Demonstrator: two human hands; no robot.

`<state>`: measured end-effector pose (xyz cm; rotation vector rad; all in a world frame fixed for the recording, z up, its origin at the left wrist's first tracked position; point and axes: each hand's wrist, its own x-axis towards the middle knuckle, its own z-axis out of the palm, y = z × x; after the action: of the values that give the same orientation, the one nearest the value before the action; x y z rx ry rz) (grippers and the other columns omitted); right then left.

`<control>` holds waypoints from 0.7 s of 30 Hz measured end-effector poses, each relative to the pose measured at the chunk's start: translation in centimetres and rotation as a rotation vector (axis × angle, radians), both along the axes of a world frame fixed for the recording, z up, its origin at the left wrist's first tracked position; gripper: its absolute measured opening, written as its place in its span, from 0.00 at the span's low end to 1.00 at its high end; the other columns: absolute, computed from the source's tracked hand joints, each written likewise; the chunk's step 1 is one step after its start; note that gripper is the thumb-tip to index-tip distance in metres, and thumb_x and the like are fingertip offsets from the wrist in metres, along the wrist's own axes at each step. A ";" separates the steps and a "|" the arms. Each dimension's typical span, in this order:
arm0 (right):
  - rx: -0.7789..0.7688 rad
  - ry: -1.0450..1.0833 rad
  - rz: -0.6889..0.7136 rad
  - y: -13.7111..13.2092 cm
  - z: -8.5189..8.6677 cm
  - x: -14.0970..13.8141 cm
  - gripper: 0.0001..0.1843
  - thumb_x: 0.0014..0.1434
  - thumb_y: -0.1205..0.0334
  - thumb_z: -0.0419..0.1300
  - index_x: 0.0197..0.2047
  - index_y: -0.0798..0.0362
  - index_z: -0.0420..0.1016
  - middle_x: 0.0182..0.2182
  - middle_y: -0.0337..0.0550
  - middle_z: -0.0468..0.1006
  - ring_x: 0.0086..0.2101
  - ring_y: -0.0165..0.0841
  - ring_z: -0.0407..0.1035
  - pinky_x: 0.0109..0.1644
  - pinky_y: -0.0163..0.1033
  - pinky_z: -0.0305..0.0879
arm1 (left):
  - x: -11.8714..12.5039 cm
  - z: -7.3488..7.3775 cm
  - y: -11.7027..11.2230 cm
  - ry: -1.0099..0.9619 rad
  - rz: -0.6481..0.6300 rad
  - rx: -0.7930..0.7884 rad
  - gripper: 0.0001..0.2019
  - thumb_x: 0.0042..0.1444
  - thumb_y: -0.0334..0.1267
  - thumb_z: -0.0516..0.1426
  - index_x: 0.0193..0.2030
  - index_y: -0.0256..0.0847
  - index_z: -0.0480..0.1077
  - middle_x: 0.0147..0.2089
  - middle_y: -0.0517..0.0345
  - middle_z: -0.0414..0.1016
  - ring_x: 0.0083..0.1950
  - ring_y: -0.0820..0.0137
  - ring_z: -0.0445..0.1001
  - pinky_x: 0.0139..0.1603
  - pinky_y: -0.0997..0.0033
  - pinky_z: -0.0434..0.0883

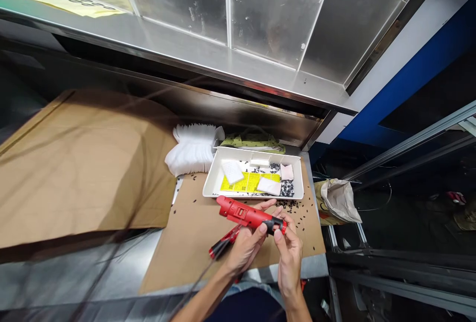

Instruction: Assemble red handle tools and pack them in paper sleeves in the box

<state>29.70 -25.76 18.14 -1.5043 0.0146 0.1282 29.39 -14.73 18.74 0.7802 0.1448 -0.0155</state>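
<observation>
My left hand is closed around a red and black handheld tool body, a long tube shape with a small slot in its side; its exact kind I cannot tell. The tool lies tilted above the cardboard, its red end up to the left. At its black right end, the thumb and fingers of my right hand grip it. A second red and black tool of similar colour lies on the cardboard behind my left wrist, partly hidden. Just beyond is a white tray with white foam-like blocks, yellow label sheets and many small black pieces.
Loose black bits dot the cardboard sheet. A large cardboard box stands at left, beside stacked white material. Behind the tray lies a green pouch. A metal shelf overhangs the back; a lined bin stands right.
</observation>
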 end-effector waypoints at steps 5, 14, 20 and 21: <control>-0.203 -0.233 -0.084 -0.9 -0.5 0.1 0.22 0.59 0.40 0.64 0.33 0.51 0.85 0.52 0.52 0.74 0.56 0.45 0.67 0.66 0.51 0.59 | -0.1 -0.3 -0.1 0.003 0.005 -0.034 0.35 0.50 0.54 0.69 0.63 0.44 0.69 0.61 0.45 0.76 0.68 0.48 0.68 0.67 0.51 0.70; -0.348 -0.404 -0.206 -1.2 -1.1 -0.1 0.17 0.56 0.43 0.68 0.29 0.49 0.80 0.47 0.51 0.76 0.53 0.46 0.69 0.64 0.55 0.61 | 0.2 -1.1 -0.3 0.041 0.009 -0.141 0.36 0.49 0.54 0.70 0.64 0.47 0.69 0.65 0.46 0.73 0.71 0.46 0.65 0.69 0.49 0.68; -0.264 -0.365 -0.182 -2.6 -1.6 -0.1 0.26 0.66 0.39 0.53 0.41 0.50 0.84 0.53 0.53 0.76 0.58 0.49 0.67 0.64 0.55 0.59 | 0.1 -1.9 0.3 0.031 -0.011 -0.205 0.40 0.52 0.51 0.69 0.70 0.49 0.62 0.69 0.43 0.69 0.71 0.49 0.64 0.72 0.46 0.62; -0.269 -0.344 -0.220 -3.0 -1.7 0.2 0.26 0.67 0.41 0.52 0.41 0.51 0.84 0.54 0.53 0.76 0.58 0.48 0.67 0.64 0.54 0.60 | 0.1 -1.9 0.3 0.031 -0.008 -0.201 0.40 0.53 0.51 0.69 0.70 0.50 0.61 0.69 0.43 0.68 0.71 0.50 0.65 0.72 0.46 0.62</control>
<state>29.93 -28.79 16.41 -1.7649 -0.0819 -0.3214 29.52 -14.39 16.86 0.5798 0.1671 -0.0494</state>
